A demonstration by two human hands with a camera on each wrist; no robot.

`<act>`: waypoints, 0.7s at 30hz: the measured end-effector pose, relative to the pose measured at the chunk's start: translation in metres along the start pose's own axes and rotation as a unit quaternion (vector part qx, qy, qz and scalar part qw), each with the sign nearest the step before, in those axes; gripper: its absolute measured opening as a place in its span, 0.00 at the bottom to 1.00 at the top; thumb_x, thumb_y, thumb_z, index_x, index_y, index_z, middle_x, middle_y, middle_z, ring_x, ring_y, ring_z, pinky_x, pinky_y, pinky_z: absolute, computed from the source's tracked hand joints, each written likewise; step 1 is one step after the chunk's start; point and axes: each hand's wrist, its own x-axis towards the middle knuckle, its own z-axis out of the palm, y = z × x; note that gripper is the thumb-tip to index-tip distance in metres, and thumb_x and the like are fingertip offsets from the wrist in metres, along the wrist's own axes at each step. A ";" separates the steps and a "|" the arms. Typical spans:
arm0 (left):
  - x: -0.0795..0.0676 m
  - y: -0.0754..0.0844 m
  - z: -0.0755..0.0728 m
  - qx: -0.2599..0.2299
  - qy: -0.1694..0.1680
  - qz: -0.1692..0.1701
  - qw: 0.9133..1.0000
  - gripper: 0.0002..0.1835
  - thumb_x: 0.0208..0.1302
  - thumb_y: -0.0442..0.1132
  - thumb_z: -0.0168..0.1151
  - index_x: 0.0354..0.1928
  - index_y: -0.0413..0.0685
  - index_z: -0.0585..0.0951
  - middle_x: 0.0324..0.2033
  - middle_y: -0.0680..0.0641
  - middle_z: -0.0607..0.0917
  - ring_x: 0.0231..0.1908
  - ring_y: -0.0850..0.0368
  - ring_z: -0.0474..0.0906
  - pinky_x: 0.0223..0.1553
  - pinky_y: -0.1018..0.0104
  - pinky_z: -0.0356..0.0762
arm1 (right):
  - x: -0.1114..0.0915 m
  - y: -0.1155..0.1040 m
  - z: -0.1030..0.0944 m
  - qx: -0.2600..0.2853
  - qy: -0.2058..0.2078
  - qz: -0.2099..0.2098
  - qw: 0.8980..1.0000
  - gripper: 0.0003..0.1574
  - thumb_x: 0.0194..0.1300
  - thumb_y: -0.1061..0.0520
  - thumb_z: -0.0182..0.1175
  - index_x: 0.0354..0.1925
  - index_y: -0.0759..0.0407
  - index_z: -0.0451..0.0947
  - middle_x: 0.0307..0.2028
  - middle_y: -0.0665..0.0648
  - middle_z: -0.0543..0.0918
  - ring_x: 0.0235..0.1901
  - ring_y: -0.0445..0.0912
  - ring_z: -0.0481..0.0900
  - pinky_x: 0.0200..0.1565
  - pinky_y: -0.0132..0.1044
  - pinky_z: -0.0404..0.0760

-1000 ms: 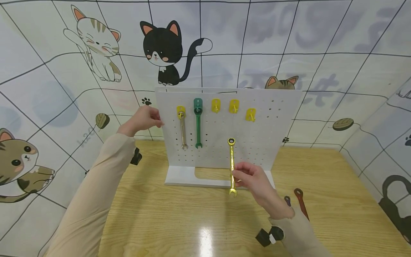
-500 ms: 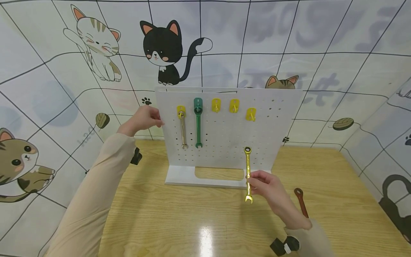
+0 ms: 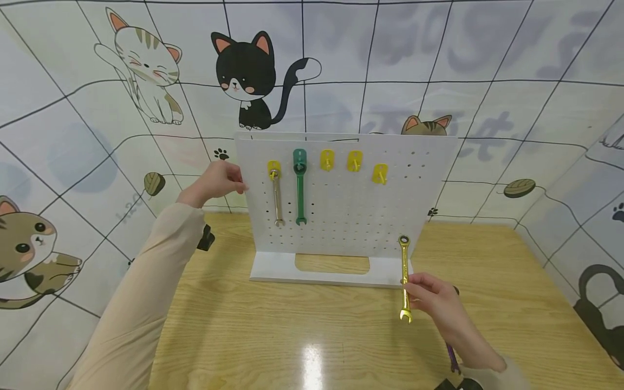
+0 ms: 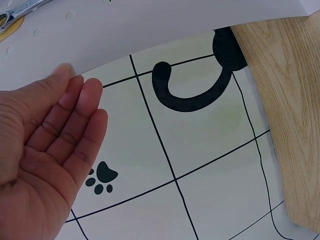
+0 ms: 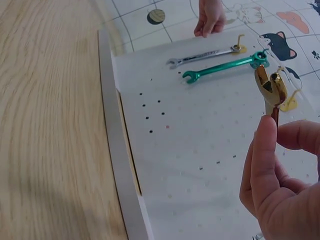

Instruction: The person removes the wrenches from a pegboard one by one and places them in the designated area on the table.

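My right hand (image 3: pixel 441 306) pinches a gold combination wrench (image 3: pixel 404 281) at mid-shaft, ring end up, in front of the white pegboard's (image 3: pixel 351 216) lower right corner. In the right wrist view the gold wrench (image 5: pixel 270 90) points its open jaw at the camera. At the board's left edge, my left hand (image 3: pixel 216 181) holds the rim between thumb and fingers; the left wrist view has the thumb (image 4: pixel 61 75) against that edge. A silver wrench (image 3: pixel 278 200) and a green wrench (image 3: pixel 300 197) hang from hooks on the board.
Right of those hang three bare yellow hooks (image 3: pixel 327 160), the last set lower. A purple wrench (image 3: pixel 452 357) lies on the wooden table (image 3: pixel 273 330), partly hidden by my right arm. A cat-print wall covering (image 3: pixel 336 103) stands behind the board.
My right hand has moved right and downward, toward me, carrying the gold wrench away from the board's middle. The purple wrench's lower end now shows. My left hand has stayed put.
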 end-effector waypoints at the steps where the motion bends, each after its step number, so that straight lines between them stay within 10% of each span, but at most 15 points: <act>1: 0.000 0.000 0.000 0.001 0.000 0.003 1.000 0.05 0.59 0.32 0.63 0.28 0.36 0.80 0.23 0.45 0.83 0.30 0.51 0.75 0.30 0.62 0.65 | -0.002 0.001 -0.003 -0.003 0.001 0.001 1.000 0.09 0.65 0.61 0.57 0.40 0.68 0.74 0.29 0.48 0.79 0.31 0.39 0.76 0.36 0.34 0.78; 21: -0.001 0.002 -0.001 -0.001 -0.004 0.010 1.000 0.05 0.59 0.31 0.62 0.29 0.34 0.80 0.24 0.43 0.83 0.30 0.49 0.77 0.31 0.63 0.66 | -0.029 0.041 -0.068 -0.049 0.044 0.048 0.997 0.10 0.69 0.57 0.54 0.41 0.64 0.74 0.35 0.48 0.77 0.33 0.38 0.75 0.37 0.31 0.76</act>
